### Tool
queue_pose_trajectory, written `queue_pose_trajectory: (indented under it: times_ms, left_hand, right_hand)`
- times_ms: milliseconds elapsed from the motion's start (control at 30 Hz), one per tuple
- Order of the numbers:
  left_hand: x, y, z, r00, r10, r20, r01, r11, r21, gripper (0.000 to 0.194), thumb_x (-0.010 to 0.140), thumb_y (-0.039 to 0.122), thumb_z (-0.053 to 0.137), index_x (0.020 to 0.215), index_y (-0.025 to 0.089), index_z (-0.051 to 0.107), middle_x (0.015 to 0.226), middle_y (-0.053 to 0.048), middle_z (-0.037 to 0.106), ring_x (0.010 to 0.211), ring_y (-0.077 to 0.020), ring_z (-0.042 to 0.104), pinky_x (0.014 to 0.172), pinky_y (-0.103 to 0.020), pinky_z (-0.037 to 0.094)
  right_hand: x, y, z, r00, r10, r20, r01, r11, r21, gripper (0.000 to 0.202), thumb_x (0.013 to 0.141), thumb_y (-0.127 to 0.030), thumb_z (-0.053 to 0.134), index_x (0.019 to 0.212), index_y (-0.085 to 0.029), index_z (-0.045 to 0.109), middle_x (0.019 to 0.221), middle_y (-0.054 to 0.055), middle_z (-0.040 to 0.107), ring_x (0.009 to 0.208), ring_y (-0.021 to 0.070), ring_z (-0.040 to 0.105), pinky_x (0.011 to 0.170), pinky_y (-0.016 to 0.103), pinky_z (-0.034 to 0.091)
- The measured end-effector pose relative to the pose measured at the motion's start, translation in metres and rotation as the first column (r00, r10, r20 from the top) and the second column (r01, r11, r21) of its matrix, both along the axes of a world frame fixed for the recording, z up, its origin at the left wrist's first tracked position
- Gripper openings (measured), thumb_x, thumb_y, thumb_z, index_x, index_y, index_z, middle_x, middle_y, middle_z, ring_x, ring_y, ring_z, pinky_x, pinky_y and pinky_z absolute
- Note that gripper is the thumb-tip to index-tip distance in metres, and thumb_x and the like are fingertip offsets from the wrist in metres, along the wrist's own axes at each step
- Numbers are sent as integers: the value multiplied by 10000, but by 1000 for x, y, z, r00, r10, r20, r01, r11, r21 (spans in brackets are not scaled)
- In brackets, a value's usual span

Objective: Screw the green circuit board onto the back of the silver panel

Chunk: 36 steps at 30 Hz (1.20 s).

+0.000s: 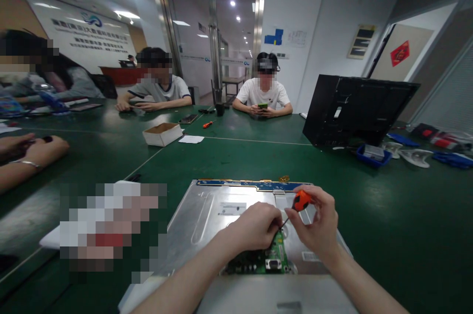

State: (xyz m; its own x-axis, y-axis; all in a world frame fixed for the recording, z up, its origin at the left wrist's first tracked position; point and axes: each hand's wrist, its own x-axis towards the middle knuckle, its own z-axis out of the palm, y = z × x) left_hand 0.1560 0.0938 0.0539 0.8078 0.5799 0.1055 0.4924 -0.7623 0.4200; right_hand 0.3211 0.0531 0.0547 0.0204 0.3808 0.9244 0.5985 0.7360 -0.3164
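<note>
My right hand (318, 218) grips an orange-and-black screwdriver (301, 200) by its handle, fingertips round the handle. Its thin shaft slants down left to the upper edge of a green circuit board (280, 251). Right beside the tip, my left hand (260, 225) has its fingers pinched together; whatever they hold is hidden. The board is on the silver metal back of a flat display panel (207, 215), which lies on the table. A narrow blue circuit strip (236, 185) runs along the panel's far edge.
On the green table (236, 156) are an open white box (162, 135), another orange screwdriver (208, 124) and a blue tray (373, 156). A black monitor housing (358, 107) stands at the right. Several people sit around; a person's hands (40, 154) rest at the left.
</note>
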Motion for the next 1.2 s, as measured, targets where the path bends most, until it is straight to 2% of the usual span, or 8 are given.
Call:
queue_pose_trajectory:
  times_ms: [167, 333, 467, 600, 700, 900, 1067, 1200]
  left_hand:
    - [0, 1, -3, 1000, -11, 0, 11, 999, 41, 142, 843, 89, 570, 880, 148, 693, 840, -76, 739, 728, -213, 651, 608, -273, 375]
    - [1, 2, -2, 1000, -20, -23, 22, 998, 65, 133, 831, 83, 569, 785, 156, 670, 786, -65, 725, 683, -200, 630, 566, -275, 339]
    - [1, 0, 1, 999, -11, -35, 14, 998, 65, 138, 816, 73, 572, 746, 157, 656, 755, -58, 712, 653, -187, 610, 550, -268, 327]
    - [0, 0, 1, 1000, -4, -26, 6, 998, 58, 136, 817, 68, 572, 801, 155, 676, 783, -59, 718, 683, -191, 621, 574, -265, 345]
    - [0, 0, 1, 1000, -9, -29, 10, 999, 51, 136, 803, 65, 578, 781, 156, 677, 785, -58, 716, 688, -193, 622, 583, -267, 355]
    - [0, 1, 2, 999, -11, -45, 13, 998, 55, 150, 816, 81, 562, 770, 164, 678, 774, -64, 716, 684, -203, 627, 567, -273, 345]
    - [1, 1, 3, 998, 1, -63, 3, 998, 61, 148, 810, 86, 572, 779, 161, 695, 752, -59, 711, 653, -194, 609, 556, -275, 327]
    - [0, 1, 3, 999, 6, -51, -4, 999, 45, 153, 810, 87, 575, 781, 161, 705, 735, -52, 703, 644, -187, 603, 555, -271, 326]
  right_hand:
    - [-1, 0, 2, 998, -47, 47, 44, 998, 50, 345, 917, -183, 627, 1240, -263, 538, 992, 62, 631, 874, 198, 659, 649, 320, 601]
    - [-2, -4, 8, 996, -19, 84, 20, 1000, -16, 359, 977, -145, 493, 1316, -255, 526, 1065, 86, 651, 859, 183, 675, 593, 279, 586]
    - [-1, -4, 7, 997, -2, 81, 6, 999, -54, 345, 993, -170, 452, 1329, -229, 501, 1029, 84, 685, 834, 180, 697, 611, 278, 595]
    - [2, 0, 4, 999, -14, 49, 16, 999, -31, 363, 944, -240, 598, 1293, -229, 497, 1030, 80, 676, 849, 189, 690, 628, 282, 600]
    - [1, 2, 6, 998, -41, 38, 42, 999, -4, 362, 919, -219, 645, 1258, -248, 522, 1023, 69, 655, 858, 188, 673, 609, 272, 589]
    - [-2, -1, 12, 999, 16, 43, -12, 995, -95, 341, 977, -170, 524, 1300, -277, 543, 1043, 62, 623, 787, 159, 662, 578, 255, 580]
    - [1, 1, 9, 999, 29, 14, -26, 983, -182, 359, 1008, -170, 433, 1347, -275, 492, 967, 36, 638, 662, 125, 652, 539, 228, 567]
    - [4, 2, 7, 1000, 17, 8, -15, 985, -172, 300, 993, -237, 489, 1293, -247, 486, 1005, 60, 650, 702, 148, 668, 572, 259, 580]
